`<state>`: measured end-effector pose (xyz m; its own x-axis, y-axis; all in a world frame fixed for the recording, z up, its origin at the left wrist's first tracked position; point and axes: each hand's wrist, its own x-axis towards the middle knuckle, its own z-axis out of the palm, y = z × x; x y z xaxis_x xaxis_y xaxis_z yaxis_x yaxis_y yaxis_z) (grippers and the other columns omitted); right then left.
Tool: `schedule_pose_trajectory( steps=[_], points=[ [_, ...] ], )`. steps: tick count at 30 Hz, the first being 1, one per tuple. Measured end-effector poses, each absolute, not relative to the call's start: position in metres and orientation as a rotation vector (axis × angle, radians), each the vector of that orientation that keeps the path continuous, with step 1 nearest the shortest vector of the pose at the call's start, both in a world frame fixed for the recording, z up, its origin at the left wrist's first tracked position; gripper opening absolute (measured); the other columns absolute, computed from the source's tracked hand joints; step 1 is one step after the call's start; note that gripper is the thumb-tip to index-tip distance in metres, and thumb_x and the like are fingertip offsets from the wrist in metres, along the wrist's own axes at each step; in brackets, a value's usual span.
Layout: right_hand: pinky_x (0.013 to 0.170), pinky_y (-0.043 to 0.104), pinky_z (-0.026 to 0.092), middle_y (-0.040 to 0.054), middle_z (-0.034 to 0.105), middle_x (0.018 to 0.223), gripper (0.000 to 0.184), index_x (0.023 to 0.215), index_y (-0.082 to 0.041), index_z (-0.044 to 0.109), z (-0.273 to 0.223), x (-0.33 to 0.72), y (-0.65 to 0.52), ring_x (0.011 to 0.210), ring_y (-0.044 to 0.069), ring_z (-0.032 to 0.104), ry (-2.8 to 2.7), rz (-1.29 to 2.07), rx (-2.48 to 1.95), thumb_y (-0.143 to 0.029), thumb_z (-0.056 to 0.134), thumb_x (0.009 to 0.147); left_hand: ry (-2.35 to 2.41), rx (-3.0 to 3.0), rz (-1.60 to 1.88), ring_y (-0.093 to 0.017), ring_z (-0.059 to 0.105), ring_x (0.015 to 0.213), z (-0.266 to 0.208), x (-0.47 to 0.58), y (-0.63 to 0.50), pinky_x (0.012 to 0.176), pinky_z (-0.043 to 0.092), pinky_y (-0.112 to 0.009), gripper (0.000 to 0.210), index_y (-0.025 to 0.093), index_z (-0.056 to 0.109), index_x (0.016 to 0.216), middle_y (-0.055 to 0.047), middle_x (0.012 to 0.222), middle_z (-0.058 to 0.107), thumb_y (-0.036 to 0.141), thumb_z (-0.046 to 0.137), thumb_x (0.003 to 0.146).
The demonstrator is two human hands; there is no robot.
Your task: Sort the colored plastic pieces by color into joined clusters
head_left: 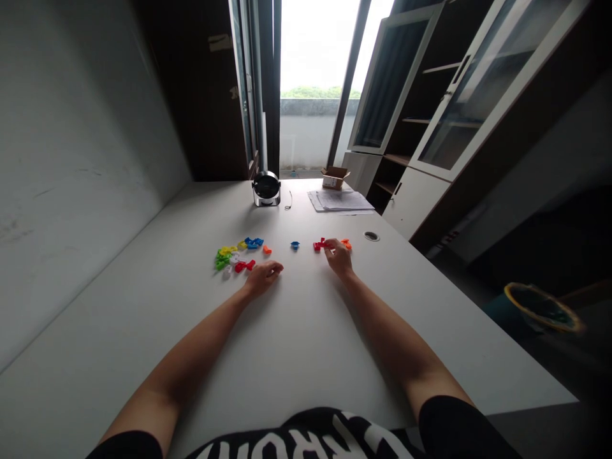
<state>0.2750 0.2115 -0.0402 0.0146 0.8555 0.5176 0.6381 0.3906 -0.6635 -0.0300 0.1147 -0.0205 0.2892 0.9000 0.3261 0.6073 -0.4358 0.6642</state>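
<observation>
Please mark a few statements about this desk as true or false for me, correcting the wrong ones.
1. The right hand is at red pieces. True.
2. The left hand is touching the lone blue piece. False: that piece lies on the table, apart from the left hand.
3. The green pieces lie to the left of the left hand. True.
4. The cardboard box is taped shut. False: the cardboard box stands with its flaps open.
5. The papers lie to the right of the round black device. True.
</observation>
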Motion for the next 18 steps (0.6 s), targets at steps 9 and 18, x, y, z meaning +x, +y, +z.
schedule_pose_trajectory(
  steps=[9, 18],
  points=[
    [0.088, 0.041, 0.046, 0.0059, 0.071, 0.095, 0.02, 0.101, -0.021, 0.066, -0.057, 0.282, 0.222, 0.089, 0.022, 0.061, -1.68, 0.313, -1.457, -0.023, 0.055, 0.085, 1.372, 2.172, 0.904, -0.016, 0.066, 0.082, -0.016, -0.027, 0.113, 0.077, 0.053, -0.027, 0.017, 0.022, 0.072, 0.1, -0.003, 0.1, 0.074, 0.024, 0.057, 0.091],
    [0.085, 0.038, 0.048, 0.0036, 0.067, 0.088, 0.016, 0.1, -0.022, 0.068, -0.068, 0.285, 0.228, 0.086, 0.02, 0.06, -1.693, 0.342, -1.502, -0.021, 0.06, 0.086, 1.366, 2.196, 0.879, -0.016, 0.066, 0.084, -0.017, -0.027, 0.114, 0.074, 0.051, -0.026, 0.018, 0.022, 0.072, 0.1, -0.003, 0.101, 0.073, 0.023, 0.057, 0.091]
  ],
)
